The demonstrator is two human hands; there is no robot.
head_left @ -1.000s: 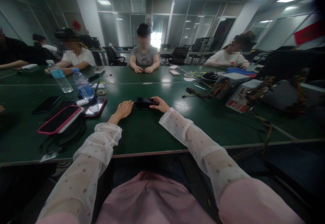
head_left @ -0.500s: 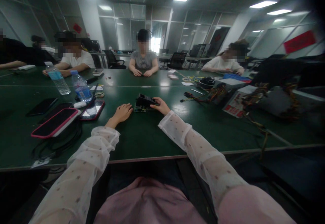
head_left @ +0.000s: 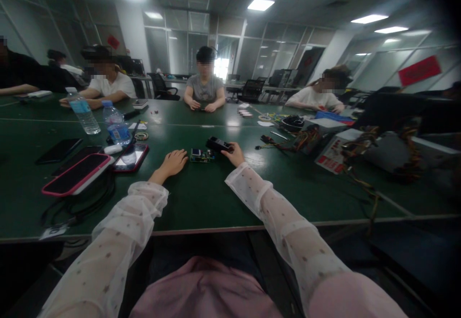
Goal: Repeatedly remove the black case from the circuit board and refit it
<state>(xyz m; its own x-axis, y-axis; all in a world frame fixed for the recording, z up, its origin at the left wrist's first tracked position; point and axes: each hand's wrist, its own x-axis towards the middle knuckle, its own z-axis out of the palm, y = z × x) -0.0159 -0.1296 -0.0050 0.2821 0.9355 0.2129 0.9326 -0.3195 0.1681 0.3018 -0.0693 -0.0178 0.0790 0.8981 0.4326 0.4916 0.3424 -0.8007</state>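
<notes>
A small green circuit board (head_left: 201,156) with a little screen at its left end lies on the green table (head_left: 201,198) in front of me. My right hand (head_left: 235,154) grips the right end of a black plastic housing (head_left: 217,143), thumb on the near side. The housing is held just right of the board and slightly beyond it, close to its right end. My left hand (head_left: 174,162) rests palm down on the table, fingers stretched out. Its fingertips are close to the board's left edge, and it holds nothing.
At left are several phones, one a pink-rimmed phone (head_left: 76,173), a clear water bottle (head_left: 83,111) and a blue-labelled bottle (head_left: 115,123). Metal boxes with tangled cables, one a labelled metal box (head_left: 329,159), stand at right. Across the table sits a person (head_left: 204,90); others flank them.
The black housing has moved right in my right hand, off the circuit board it covered. The board's screen now shows. My left hand has stayed in place.
</notes>
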